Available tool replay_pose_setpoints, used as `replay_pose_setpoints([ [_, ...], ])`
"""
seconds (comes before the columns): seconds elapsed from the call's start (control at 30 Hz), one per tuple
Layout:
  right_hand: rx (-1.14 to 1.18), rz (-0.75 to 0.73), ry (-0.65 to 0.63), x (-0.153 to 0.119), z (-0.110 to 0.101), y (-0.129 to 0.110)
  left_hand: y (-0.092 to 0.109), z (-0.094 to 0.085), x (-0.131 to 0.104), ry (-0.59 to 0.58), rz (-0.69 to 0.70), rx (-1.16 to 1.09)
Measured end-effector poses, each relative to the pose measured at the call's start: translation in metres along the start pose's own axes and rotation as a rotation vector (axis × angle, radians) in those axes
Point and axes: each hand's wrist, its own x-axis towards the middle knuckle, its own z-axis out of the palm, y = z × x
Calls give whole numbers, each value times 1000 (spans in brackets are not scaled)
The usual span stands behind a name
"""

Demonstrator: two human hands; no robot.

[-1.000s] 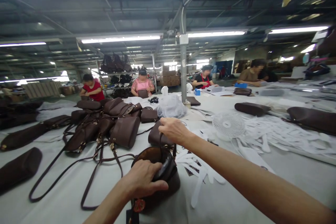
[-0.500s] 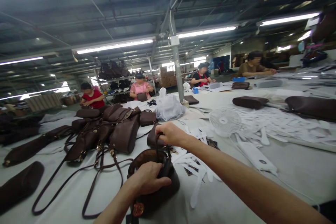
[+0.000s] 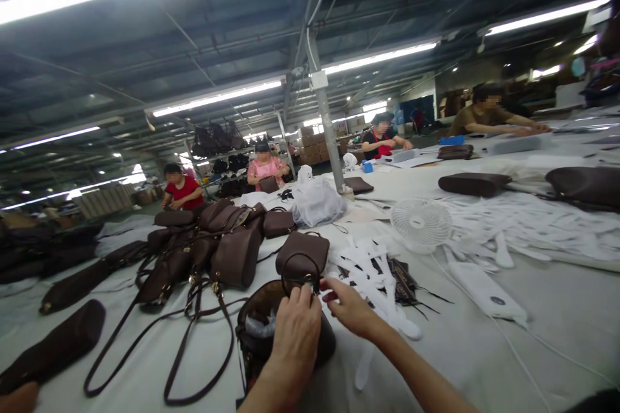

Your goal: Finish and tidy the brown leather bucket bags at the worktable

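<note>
A dark brown bucket-shaped handbag (image 3: 325, 342) stands before me with its mouth open. Translucent wrapping (image 3: 260, 326) shows inside it. My left hand (image 3: 296, 329) is closed over the far side of the bag's rim, near the foot of the looped handle (image 3: 304, 254); its fingertips are partly hidden. Just right of that handle is my right hand (image 3: 352, 310), fingers bent and apart, with nothing visible between them. Behind the handle lies another brown bag (image 3: 310, 246). White strips (image 3: 356, 264) and black tags (image 3: 403, 281) lie beyond my right hand.
Brown bags with long straps (image 3: 235, 258) are heaped to the left. A white fan (image 3: 420, 224) lies at the right, its cord crossing the table (image 3: 436, 361). A post (image 3: 329, 135) rises behind a clear plastic bag (image 3: 317, 200). Several people work farther back.
My right hand has let go of the handle's top and come down beside its base. My left hand has moved from inside the mouth to the rim's far side.
</note>
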Motion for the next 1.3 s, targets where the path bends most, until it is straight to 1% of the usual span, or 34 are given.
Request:
replay_pose_setpoints([
  [0.07,51,-81,-39,-10,12,13,7,7,9,-5,-66,26],
  [0.17,165,-134,-65,-16,22,15,10,13,18,23,-104,33],
  [0.23,242,-127,-63,-18,24,12,7,14,19,38,-86,26],
  [0.37,335,-136,-34,-23,25,4,0,16,15,30,-68,-4],
  [0.5,502,-72,-89,-25,35,1,-2,19,11,54,-107,14],
  [0.53,549,-58,-78,-25,40,1,-3,19,10,56,-115,19],
  [0.6,602,-49,-12,-22,50,-1,-4,19,10,44,-117,8],
  [0.67,585,-69,50,-20,59,-6,-6,17,9,35,-111,-32],
  [0.73,533,-107,81,-19,66,-12,-8,16,5,58,-122,-76],
  [0.8,487,-123,118,-21,71,-18,-12,15,-1,126,-154,-95],
  [0.87,458,-102,164,-25,75,-22,-17,15,-11,222,-204,-115],
  [0.93,433,-68,178,-30,77,-22,-24,16,-21,325,-279,-162],
  [1.0,399,-30,167,-35,77,-20,-31,17,-30,409,-359,-230],
  [1.07,369,-13,147,-39,75,-20,-38,16,-37,455,-401,-284],
  [1.2,301,-19,122,-44,67,-25,-45,13,-43,480,-425,-326],
  [1.3,221,-23,123,-49,59,-28,-50,16,-46,497,-456,-348],
])
